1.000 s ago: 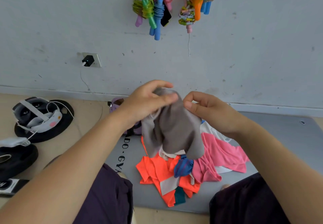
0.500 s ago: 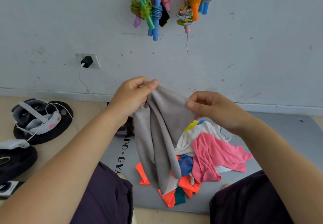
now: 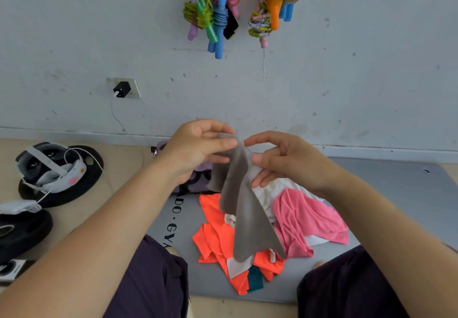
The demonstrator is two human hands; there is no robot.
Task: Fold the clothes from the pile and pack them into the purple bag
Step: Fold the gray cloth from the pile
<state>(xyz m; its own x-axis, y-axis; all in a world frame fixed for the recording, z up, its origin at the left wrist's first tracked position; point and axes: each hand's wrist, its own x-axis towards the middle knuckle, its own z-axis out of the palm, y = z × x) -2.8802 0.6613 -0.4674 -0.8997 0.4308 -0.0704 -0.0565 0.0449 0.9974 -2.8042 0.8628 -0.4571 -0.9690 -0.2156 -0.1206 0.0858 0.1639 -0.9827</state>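
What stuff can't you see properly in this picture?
- Purple bag: head view, mostly hidden behind the left hand and grey cloth.
- Mat lettering: partly covered by the left forearm and leg.
- White garment: buried under the pink top and grey cloth.

A scuffed pale grey wall point(image 3: 347, 82) fills the upper half, with a skirting strip along its foot. Bundled coloured skipping ropes point(image 3: 213, 12) hang near its top edge; a socket with a black charger point(image 3: 122, 89) sits lower left. The tan floor point(image 3: 124, 169) carries a grey mat point(image 3: 396, 193) and black weight plates point(image 3: 62, 193) at the left edge
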